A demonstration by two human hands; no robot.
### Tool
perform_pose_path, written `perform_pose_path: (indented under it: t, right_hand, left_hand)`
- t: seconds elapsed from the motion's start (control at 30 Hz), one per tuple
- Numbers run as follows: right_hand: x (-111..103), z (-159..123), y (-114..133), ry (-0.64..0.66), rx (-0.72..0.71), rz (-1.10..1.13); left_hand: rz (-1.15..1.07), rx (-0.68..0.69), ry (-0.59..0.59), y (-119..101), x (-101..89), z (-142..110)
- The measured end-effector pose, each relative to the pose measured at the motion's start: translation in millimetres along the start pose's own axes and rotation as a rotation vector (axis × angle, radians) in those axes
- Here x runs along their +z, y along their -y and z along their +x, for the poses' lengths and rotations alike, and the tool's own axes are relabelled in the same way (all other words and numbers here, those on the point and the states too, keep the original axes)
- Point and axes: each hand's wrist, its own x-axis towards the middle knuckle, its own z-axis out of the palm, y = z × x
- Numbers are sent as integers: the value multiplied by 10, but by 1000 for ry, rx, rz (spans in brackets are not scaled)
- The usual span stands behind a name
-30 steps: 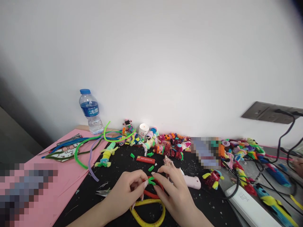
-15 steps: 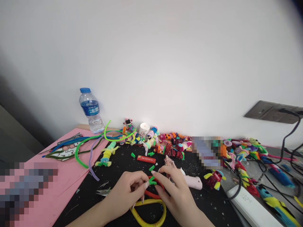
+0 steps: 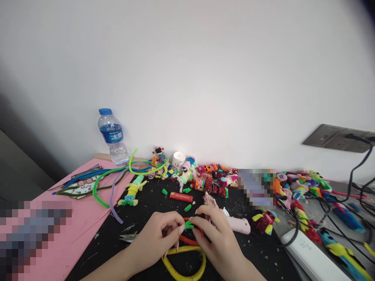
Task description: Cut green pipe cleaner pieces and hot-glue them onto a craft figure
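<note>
Between my two hands is a small forked green pipe cleaner piece point(image 3: 189, 225). The thumb and fingers of my left hand point(image 3: 164, 232) pinch it from the left. My right hand point(image 3: 218, 234) has its thumb and fingertips closed on its other side. A red loop point(image 3: 189, 240) passes just beneath the fingers, and a yellow loop point(image 3: 202, 269) lies below it on the black mat point(image 3: 140, 265). Short green cuttings point(image 3: 188, 208) lie beyond the fingertips, near a red rectangular item with printing point(image 3: 181, 197). Scissors point(image 3: 128, 237), partly covered, rest left of my left wrist.
A pink handheld tool point(image 3: 238, 225) lies by my right hand. A yellow-green pipe cleaner figure point(image 3: 133, 191) is at left. Several colourful figures point(image 3: 209, 185) line the wall. A water bottle point(image 3: 111, 136) stands back left; a white power bank point(image 3: 310, 253) and cables point(image 3: 351, 175) are right.
My right fingertips have closed in on the green piece, and its upper prongs look lower and closer together. My left hand has hardly moved.
</note>
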Motion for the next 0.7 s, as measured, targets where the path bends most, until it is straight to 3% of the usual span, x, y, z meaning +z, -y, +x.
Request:
perform_pose_path:
  t: [0.47, 0.7]
  right_hand:
    - [-11, 28, 25, -25, 3, 4]
    - [-16, 20, 26, -4, 14, 14]
  left_hand:
    - [54, 20, -3, -21, -4, 8]
    - [203, 123, -26, -9, -15, -2]
